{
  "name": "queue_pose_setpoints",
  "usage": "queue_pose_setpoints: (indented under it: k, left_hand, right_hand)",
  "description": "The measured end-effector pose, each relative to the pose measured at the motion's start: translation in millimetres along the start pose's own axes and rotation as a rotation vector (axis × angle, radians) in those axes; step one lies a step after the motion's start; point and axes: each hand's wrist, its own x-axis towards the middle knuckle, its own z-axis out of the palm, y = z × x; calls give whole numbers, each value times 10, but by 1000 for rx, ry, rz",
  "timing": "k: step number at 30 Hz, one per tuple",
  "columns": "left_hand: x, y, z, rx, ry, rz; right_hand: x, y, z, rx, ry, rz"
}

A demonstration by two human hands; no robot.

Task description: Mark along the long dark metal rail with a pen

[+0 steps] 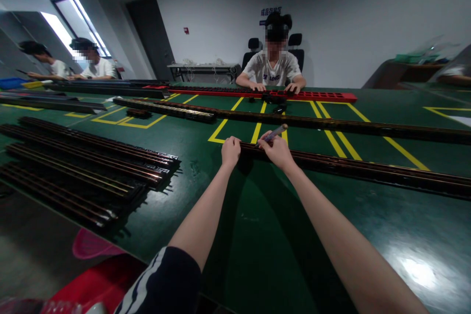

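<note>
My left hand is closed around the near end of a long dark rail with copper-coloured lines along it. In my right hand is a slim grey pen-like tool, gripped like a pen and slanting up to the right. Its lower end points down at the rail just right of my left hand; whether the tip touches cannot be made out. From there the rail runs off to the right across the green table. Another long dark rail lies beyond, roughly parallel.
Bundles of dark strips lie on the left, some reaching the table edge. Across the table a person's hands rest on a red slotted tray. Dark channels lie at the far left. A pink basket sits below the edge.
</note>
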Motion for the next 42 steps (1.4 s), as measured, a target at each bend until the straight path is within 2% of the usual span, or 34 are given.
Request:
queue_pose_setpoints:
  k: [9,19,36,42]
  left_hand:
    - [-36,43,-31,-14,-29,-16]
    - [15,-17,6,66,4,40]
    - [-34,34,-20,21,-18,10]
    - [-35,26,2,31,-3,44]
  right_hand:
    - [-11,16,2,20,-3,20]
    - [-8,-24,-5,20,-51,31]
    - [-15,45,-81,100,-13,64]
    - [-44,59,-131,93,-11,90]
